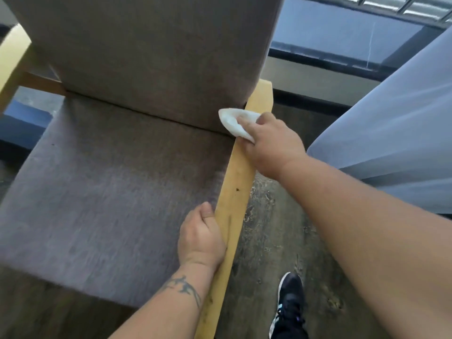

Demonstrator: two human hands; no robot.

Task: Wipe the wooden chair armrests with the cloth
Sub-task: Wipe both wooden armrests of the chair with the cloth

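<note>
A light wooden armrest [238, 182] runs along the right side of a chair with a grey-brown seat cushion [110, 187] and backrest [156, 52]. My right hand [271, 143] presses a white cloth [232, 123] onto the far part of this armrest, close to the backrest. Nearer to me, my left hand [200, 236] grips the inner edge of the same armrest, its fingers curled around the wood. The chair's other wooden armrest [12, 59] shows at the far left edge.
A pale sheer curtain [391, 118] hangs at the right, close to my right arm. Behind the chair is a dark window frame and sill [342, 67]. The floor [269, 241] is dark wood-pattern. My black shoe [289, 307] stands beside the chair's front.
</note>
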